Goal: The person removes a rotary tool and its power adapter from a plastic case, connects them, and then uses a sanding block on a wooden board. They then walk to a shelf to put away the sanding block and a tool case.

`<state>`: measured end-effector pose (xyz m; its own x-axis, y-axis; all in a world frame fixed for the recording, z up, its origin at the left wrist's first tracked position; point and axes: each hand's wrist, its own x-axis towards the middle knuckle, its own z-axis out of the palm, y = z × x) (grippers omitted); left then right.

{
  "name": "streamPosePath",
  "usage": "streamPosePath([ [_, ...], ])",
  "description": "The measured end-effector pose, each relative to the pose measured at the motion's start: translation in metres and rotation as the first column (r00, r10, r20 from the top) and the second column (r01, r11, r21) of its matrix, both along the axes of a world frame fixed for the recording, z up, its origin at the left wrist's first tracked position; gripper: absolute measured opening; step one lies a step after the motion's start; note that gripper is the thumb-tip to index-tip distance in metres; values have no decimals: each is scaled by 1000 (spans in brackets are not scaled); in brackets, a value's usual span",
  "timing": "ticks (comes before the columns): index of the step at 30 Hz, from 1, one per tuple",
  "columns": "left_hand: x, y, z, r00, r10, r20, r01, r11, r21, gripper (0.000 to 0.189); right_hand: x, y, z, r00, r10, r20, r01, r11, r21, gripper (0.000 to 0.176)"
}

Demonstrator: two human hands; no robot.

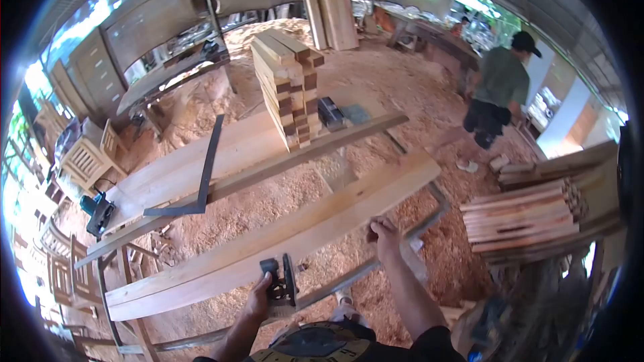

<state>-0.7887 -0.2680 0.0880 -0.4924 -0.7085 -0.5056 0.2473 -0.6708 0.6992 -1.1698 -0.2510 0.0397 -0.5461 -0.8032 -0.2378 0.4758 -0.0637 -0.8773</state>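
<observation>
My left hand [257,300] is wrapped round the side of a compact black power tool [280,283] with a flat base plate, beside the near edge of a long pale plank [268,247]. A dark lengthwise line runs along this wood, which lies across a frame. Further right, my right hand [384,238] is closed, fingers curled together at the plank's near edge; what they hold, if anything, I cannot tell. Beyond the plank, a dark framing square [204,184] lies over a wide board [235,144] and a narrow timber rail [248,179].
A tall stack of cut timber [285,87] stands on the wide board. A teal and black power tool [99,213] rests at its left end. Bundled slats [523,218] lie at right. A person [500,87] in a cap is further back. Shavings [449,261] cover the floor.
</observation>
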Motion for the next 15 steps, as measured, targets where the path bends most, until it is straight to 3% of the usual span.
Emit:
streamPosePath([
  [1, -13, -7, 0, 1000, 29, -7, -29, 1000, -3, 55, -21, -39, 3, 995, 11, 102, -8, 1000, -24, 10],
  [7, -58, -32, 16, 982, 167, 86, -171, 985, 38, 58, -120, -252, -14, 967, 202, 154, -194, 979, -66, 19],
  [12, -58, -34, 1, 943, 315, 111, -324, 942, 82, 54, -139, -395, -48, 937, 174, 302, -166, 985, -51, 31],
  [15, -69, -31, 21, 897, 377, 233, -393, 919, 25, 52, -141, -451, -54, 923, 155, 352, -152, 988, -36, 35],
])
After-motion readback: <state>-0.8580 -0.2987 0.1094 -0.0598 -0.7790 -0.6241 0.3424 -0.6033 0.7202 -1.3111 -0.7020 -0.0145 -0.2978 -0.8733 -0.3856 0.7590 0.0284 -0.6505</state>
